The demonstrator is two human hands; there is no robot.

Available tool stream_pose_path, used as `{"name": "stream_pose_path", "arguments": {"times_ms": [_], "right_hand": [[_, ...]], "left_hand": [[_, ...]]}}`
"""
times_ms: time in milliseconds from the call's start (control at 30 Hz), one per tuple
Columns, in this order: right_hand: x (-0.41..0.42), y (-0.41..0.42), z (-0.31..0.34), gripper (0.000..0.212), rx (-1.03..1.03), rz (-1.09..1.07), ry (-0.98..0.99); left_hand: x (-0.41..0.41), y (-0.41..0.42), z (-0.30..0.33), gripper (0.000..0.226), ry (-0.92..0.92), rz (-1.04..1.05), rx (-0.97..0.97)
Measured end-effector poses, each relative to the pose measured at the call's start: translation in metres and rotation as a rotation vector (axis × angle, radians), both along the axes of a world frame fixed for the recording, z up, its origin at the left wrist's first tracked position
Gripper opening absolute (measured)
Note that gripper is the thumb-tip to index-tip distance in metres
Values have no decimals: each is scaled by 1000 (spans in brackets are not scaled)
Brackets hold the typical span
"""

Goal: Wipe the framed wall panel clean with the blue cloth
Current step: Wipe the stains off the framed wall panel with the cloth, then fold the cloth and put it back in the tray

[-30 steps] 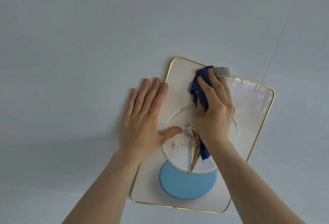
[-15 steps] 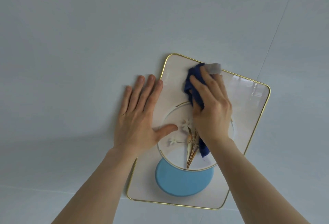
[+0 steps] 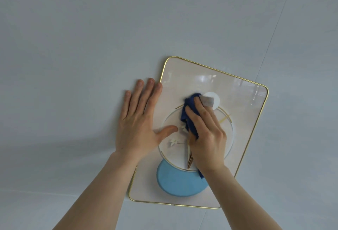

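A gold-framed wall panel (image 3: 237,105) hangs tilted on a pale wall, its glossy cream face showing a large ring, a light blue disc, a small white disc and dried flowers. My right hand (image 3: 206,134) presses a dark blue cloth (image 3: 189,114) flat against the panel's middle, over the ring; a grey band wraps one fingertip. The cloth's tail shows below my wrist. My left hand (image 3: 139,120) lies flat with fingers spread, palm on the wall at the panel's left edge, thumb resting on the panel.
The plain pale wall (image 3: 91,47) surrounds the panel on all sides. A thin seam line (image 3: 270,38) runs diagonally down the wall at the upper right, ending behind the panel's top edge.
My right hand has slid the blue cloth down from the panel's upper edge to its middle, uncovering the top and a small white disc. My left hand stays planted.
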State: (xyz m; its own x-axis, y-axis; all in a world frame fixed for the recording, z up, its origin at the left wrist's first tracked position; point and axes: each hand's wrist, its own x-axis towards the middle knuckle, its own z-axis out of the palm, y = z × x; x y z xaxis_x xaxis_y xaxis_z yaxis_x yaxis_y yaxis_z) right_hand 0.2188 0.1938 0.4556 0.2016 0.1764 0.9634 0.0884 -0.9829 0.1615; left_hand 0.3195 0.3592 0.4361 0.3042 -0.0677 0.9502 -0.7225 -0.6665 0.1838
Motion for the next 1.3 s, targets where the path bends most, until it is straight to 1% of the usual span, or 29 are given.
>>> {"name": "stream_pose_path", "arguments": {"times_ms": [33, 200, 300, 333, 400, 500, 567, 633, 700, 767, 867, 933, 967, 1033, 1100, 1133, 1200, 1300], "right_hand": [[-4, -1, -8, 55, -5, 0, 28], [-26, 0, -39, 43, -60, -63, 130], [-43, 4, -48, 39, -73, -123, 250], [-50, 7, -51, 42, -58, -154, 317], [-61, 11, -53, 46, 8, -205, 508], [-75, 15, -54, 38, 114, -292, 785], [-84, 18, -56, 30, 216, -333, 883], [-95, 16, -61, 28, 389, -327, 958], [-107, 10, -68, 25, 601, -245, 983], [-117, 3, -74, 21, 796, -133, 954], [-134, -6, -78, 10, 1095, 36, 880], [-147, -15, -79, 6, 1265, 151, 873], [-154, -21, -80, 8, 1328, 202, 885], [-169, -38, -84, 15, 1438, 288, 910], [-186, -61, -89, 20, 1493, 314, 918], [-195, -73, -93, 20, 1493, 304, 923], [-215, -102, -103, 16, 1457, 258, 946], [-249, -147, -125, 13, 1371, 121, 1039]], "left_hand": [[-2, 0, 0, 117, 9, -6, -2], [-14, 8, 4, 119, 84, -54, 46], [-28, 17, 11, 118, 171, -121, 85], [-34, 20, 11, 117, 199, -137, 85], [-48, 27, 4, 114, 251, -141, 81], [-72, 39, -18, 110, 332, -164, 112], [-87, 44, -34, 105, 392, -213, 121], [-103, 47, -48, 95, 479, -269, 109], [-118, 45, -62, 83, 590, -323, 99], [-132, 39, -79, 75, 733, -413, 122], [-154, 21, -105, 75, 1000, -568, 206], [-170, 4, -123, 74, 1124, -631, 273], [-177, -5, -130, 68, 1154, -644, 300], [-189, -20, -141, 42, 1179, -643, 313], [-197, -35, -146, 16, 1196, -633, 269], [-202, -42, -147, 12, 1210, -638, 232], [-211, -59, -146, 12, 1249, -655, 164], [-224, -93, -145, 14, 1303, -678, 117]]}}
